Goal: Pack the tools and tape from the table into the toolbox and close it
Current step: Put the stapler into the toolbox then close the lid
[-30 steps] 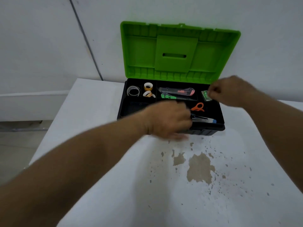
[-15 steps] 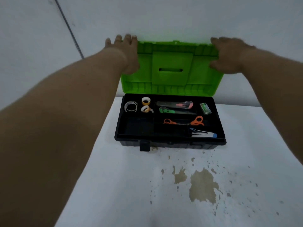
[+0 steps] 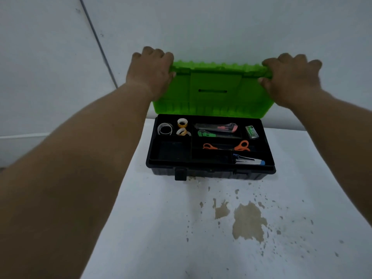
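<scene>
The black toolbox stands open on the white table, its green lid tilted slightly forward from upright. My left hand grips the lid's top left corner and my right hand grips its top right corner. In the tray lie tape rolls, two utility knives, orange scissors, a small green box and a blue-tipped stapler.
A black latch hangs at the toolbox's front left. Brown stains mark the white table in front of the box. A grey wall rises right behind the lid.
Both hands rose from the tray to the lid's top edge, then closed around its corners. The lid has begun tipping forward.
</scene>
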